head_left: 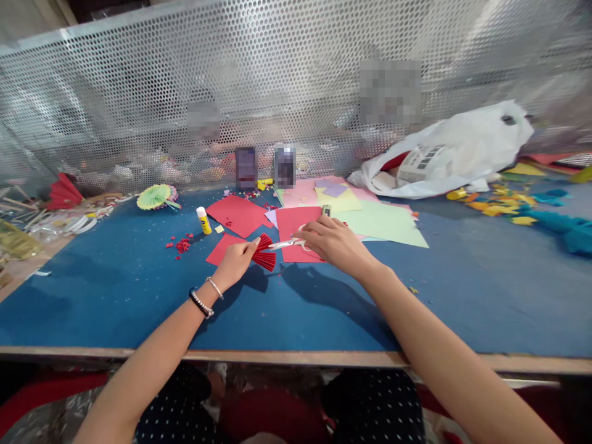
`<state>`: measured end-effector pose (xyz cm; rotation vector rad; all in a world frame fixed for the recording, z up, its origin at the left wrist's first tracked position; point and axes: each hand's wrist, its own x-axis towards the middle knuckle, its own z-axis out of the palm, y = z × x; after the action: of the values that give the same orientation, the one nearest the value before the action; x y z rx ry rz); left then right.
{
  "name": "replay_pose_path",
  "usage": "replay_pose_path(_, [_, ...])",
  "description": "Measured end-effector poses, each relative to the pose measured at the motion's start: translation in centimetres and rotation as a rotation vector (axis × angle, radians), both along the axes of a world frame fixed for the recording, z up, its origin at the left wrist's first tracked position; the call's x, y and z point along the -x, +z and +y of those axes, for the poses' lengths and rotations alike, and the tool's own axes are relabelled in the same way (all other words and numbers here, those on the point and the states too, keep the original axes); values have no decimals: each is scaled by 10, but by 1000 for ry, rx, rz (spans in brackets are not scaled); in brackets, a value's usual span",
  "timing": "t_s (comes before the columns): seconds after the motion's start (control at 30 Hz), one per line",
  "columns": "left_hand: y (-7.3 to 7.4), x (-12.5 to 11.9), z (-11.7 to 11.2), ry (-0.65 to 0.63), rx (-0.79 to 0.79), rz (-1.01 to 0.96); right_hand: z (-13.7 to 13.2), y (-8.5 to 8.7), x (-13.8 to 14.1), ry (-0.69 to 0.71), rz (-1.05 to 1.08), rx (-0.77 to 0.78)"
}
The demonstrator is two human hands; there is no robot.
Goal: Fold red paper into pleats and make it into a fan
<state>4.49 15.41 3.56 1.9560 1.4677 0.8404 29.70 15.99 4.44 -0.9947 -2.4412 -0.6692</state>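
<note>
My left hand [238, 261] pinches a pleated red paper fan [266, 260] above the blue tabletop. In my right hand [330, 242] is a pair of white-handled scissors [287, 244], its blades pointing left at the fan's edge. Whether the blades touch the paper I cannot tell. Beneath the scissors lies a red paper sheet [296, 219], and another red sheet [240, 214] is behind my left hand. A glue stick [203, 221] with a white cap stands to the left, beside a small heap of red paper scraps [183, 245].
Two phones [246, 168] lean against the perforated metal screen [287, 68] at the back. Pale coloured sheets [383, 222] spread rightward below a white plastic bag [444, 157]. A green paper rosette [154, 198] lies at left; yellow-orange scraps [504, 200] lie at right.
</note>
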Motion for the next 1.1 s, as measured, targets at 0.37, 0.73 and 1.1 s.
replay_pose_path(0.37, [1, 0, -2, -34, 33, -34, -1, 1, 0, -2, -4, -1])
replay_pose_path(0.73, [-1, 1, 0, -50, 66, -33, -2, 2, -1, 13, 12, 10])
replay_pose_path(1.1, [-4, 0, 0, -62, 58, -38, -3, 2, 1, 8, -28, -3])
